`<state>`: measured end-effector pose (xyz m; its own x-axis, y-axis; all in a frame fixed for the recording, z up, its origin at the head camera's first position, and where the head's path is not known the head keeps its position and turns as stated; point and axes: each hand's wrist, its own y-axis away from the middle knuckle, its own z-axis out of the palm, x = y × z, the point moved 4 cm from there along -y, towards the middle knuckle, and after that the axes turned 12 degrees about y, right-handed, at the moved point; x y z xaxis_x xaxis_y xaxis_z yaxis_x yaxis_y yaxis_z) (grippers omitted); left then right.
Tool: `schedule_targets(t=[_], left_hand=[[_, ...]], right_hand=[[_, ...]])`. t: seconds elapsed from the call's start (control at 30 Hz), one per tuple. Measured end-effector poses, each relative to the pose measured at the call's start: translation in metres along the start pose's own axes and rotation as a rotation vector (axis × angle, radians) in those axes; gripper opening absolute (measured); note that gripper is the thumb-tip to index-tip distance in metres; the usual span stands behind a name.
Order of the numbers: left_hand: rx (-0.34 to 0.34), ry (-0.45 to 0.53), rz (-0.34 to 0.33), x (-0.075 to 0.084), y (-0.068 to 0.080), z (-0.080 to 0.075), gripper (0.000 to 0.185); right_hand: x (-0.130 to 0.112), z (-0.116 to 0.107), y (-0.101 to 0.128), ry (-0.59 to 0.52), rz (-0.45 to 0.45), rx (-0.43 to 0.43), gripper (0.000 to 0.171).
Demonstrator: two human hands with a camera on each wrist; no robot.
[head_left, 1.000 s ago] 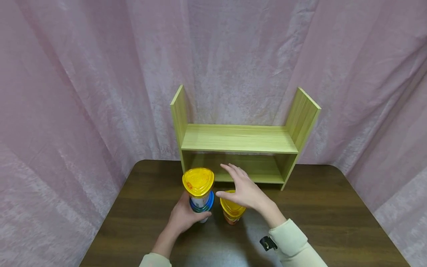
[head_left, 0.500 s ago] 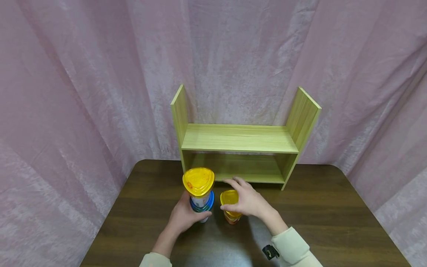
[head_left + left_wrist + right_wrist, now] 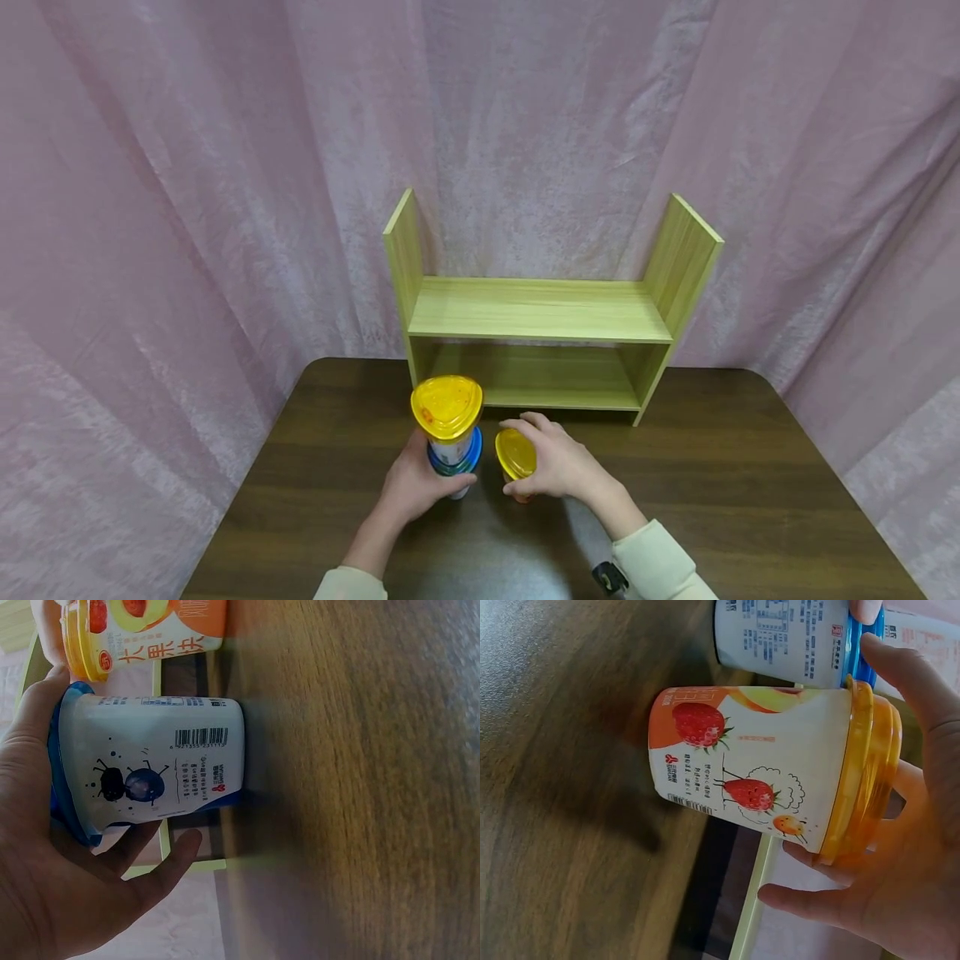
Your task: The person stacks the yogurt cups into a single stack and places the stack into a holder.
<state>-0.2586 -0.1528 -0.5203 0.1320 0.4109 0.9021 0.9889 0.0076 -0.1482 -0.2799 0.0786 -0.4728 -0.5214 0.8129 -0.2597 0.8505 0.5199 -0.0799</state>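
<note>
My left hand (image 3: pixel 411 483) grips a yogurt cup with a blue lid (image 3: pixel 161 754), thumb and fingers around it just under the lid. Stacked on that cup, in the head view, is a second yogurt cup with a yellow lid (image 3: pixel 447 407). To its right, close beside, another yellow-lidded yogurt cup (image 3: pixel 757 769) with strawberry pictures stands upright on the table. My right hand (image 3: pixel 562 462) holds this cup around its lid, the thumb on the near side and the fingers on the far side. Part of its lid is hidden by the hand.
Behind the cups stands a light wooden shelf (image 3: pixel 540 310) with two levels and raised side panels. It sits toward the back of the dark wooden table (image 3: pixel 720 483). A pink curtain (image 3: pixel 225 208) hangs behind and on both sides.
My right hand has come down from above onto the right yellow-lidded yogurt cup and closed its fingers around the lid. The left hand and its stacked cups have stayed in place.
</note>
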Motion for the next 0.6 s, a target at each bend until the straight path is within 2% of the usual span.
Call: schedule_targets(t=[0.33, 0.6], left_hand=[[0.001, -0.007, 0.001, -0.0019, 0.0006, 0.0007, 0.097], [-0.008, 0.001, -0.006, -0.0005, -0.0008, 0.0007, 0.096]], right_hand=[[0.0000, 0.0038, 0.0012, 0.007, -0.018, -0.005, 0.090], [0.0018, 0.0062, -0.0003, -0.036, -0.055, 0.032, 0.087]])
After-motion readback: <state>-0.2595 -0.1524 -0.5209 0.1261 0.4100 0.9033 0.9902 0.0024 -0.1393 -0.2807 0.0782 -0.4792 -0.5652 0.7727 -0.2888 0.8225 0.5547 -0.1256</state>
